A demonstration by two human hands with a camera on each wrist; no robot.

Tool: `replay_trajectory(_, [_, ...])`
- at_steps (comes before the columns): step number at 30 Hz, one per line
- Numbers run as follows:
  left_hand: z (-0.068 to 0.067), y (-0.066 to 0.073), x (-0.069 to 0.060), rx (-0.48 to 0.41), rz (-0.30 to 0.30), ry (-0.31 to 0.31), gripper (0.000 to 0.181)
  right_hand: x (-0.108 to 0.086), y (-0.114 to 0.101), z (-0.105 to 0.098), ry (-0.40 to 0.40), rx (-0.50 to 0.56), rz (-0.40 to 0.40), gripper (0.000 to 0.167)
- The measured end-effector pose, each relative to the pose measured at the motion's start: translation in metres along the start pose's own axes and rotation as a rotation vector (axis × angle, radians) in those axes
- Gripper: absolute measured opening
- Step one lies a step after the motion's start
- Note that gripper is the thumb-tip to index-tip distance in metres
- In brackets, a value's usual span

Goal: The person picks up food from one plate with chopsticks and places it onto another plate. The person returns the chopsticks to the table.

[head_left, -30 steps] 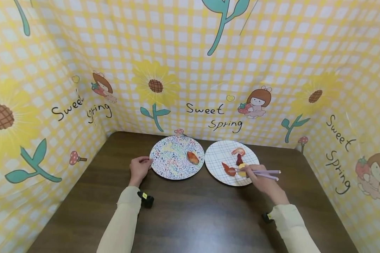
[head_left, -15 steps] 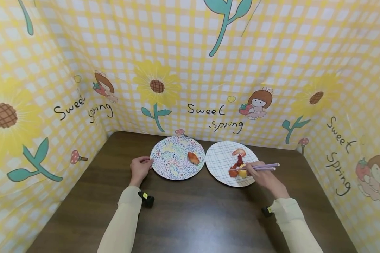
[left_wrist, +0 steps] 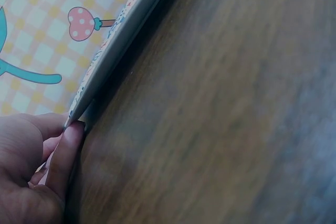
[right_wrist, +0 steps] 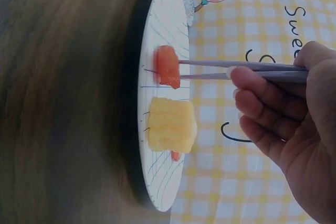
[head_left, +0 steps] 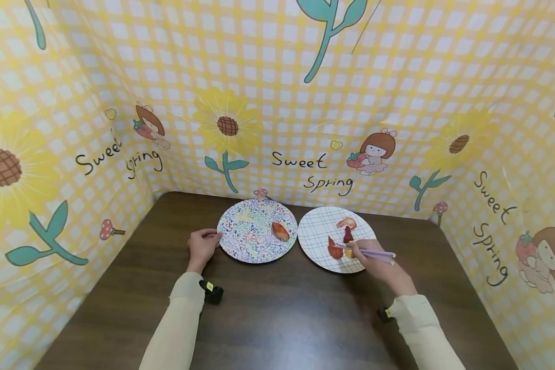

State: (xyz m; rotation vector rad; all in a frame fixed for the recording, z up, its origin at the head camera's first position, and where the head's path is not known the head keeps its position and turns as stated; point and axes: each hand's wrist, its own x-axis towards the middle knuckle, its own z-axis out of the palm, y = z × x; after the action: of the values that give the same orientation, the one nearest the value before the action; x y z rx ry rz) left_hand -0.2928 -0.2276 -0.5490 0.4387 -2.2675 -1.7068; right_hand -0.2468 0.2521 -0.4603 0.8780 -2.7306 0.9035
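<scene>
My left hand (head_left: 202, 247) pinches the left rim of a round plate with multicoloured speckles (head_left: 247, 241); the left wrist view shows finger and thumb at its edge. One orange-brown food piece (head_left: 280, 231) lies on that plate. In my right hand (head_left: 375, 266) is a pair of light purple chopsticks (right_wrist: 210, 63). Their tips meet an orange-red food piece (right_wrist: 168, 66) on a white plate with grid lines (head_left: 312, 234); whether they grip it cannot be told. A yellow block (right_wrist: 170, 125) beside it is partly hidden by my hand in the head view.
Also on the grid plate are a curled shrimp (head_left: 349, 223) and a dark red piece (head_left: 348, 235). Both plates sit side by side near the back of a dark wooden table (head_left: 268, 318). Yellow checked cloth (head_left: 277, 103) walls in the back and sides.
The orange-red piece shifted right against the yellow block, then back left with its pointed end showing. My right hand and the chopsticks have moved slightly left. The left hand stays on the rim.
</scene>
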Motion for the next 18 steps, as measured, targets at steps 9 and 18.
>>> replay_trajectory(9, [0.0,0.001,-0.001,-0.008,0.013,0.006,0.025,-0.003,0.009,-0.005,-0.016,0.03,0.099,0.029])
replay_trajectory(18, [0.0,0.0,-0.001,0.012,0.02,0.012,0.025,0.003,0.012,-0.008,-0.136,-0.021,0.005,0.028])
